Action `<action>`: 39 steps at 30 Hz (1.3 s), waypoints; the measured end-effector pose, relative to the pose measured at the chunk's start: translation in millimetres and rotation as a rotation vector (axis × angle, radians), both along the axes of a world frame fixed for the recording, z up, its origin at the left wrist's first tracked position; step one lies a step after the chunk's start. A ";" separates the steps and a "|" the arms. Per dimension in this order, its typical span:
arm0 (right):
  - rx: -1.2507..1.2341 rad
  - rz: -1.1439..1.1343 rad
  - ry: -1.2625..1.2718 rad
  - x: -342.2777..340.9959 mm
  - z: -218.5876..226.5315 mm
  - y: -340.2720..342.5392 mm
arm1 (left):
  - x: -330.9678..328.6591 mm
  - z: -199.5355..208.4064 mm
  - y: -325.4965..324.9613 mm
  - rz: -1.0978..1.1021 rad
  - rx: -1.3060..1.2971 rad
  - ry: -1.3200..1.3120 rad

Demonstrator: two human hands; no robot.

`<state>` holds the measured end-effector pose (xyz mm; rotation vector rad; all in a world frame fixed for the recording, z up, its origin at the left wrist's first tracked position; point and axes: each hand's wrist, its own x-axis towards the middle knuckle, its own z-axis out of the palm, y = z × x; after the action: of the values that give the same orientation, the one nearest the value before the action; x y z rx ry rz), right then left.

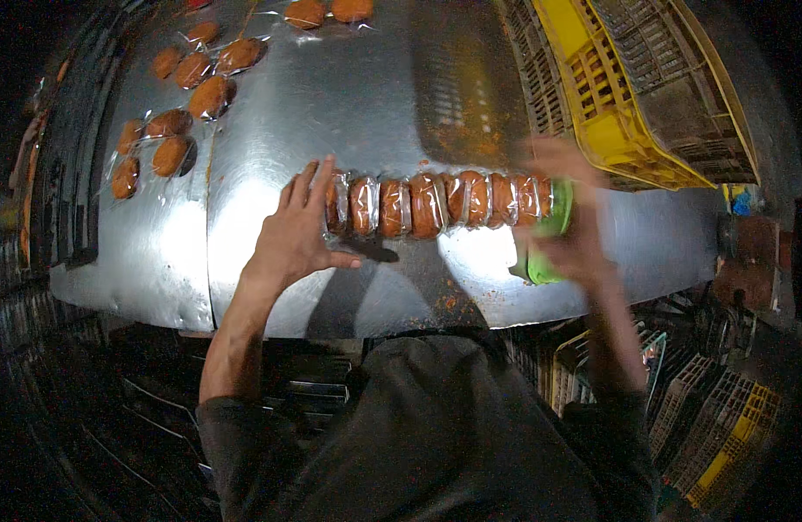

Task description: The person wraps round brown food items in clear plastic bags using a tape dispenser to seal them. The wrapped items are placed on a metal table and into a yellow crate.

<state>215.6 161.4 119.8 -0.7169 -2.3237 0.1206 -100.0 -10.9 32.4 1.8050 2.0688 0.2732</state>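
Observation:
A row of several brown oval buns (pixel 428 205), each in clear wrapping, stands on edge side by side across the metal table. My left hand (pixel 294 228) is at the row's left end, fingers spread and thumb apart, its fingertips beside the last bun. At the opposite end my right hand (pixel 579 217) is smeared by motion, around a bright green thing (pixel 555 211) that looks like thin plastic. The green thing meets the rightmost bun and reaches down to the tabletop. How the right fingers close on it is hidden by blur.
More wrapped buns (pixel 211 97) lie scattered on the table (pixel 322 96) at the far left, and others (pixel 306 12) at the far edge. A yellow plastic crate (pixel 618 113) stands at the far right. Below the near edge, more crates (pixel 718 426) are stacked at the right.

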 end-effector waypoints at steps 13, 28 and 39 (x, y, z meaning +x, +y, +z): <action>-0.157 0.419 -0.502 -117.6 -121.1 -36.9 | 54.0 -6.0 -9.8 0.167 0.062 0.214; 0.348 0.387 -0.317 223.0 253.8 326.0 | 311.7 332.8 415.1 -0.450 0.393 0.040; -0.254 0.083 -0.287 370.5 253.4 308.2 | 404.5 245.3 433.9 -0.104 -0.091 -0.565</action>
<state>586.1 469.6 373.2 -0.8050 -2.6441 0.3782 304.5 422.9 277.7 1.5466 1.5629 0.5750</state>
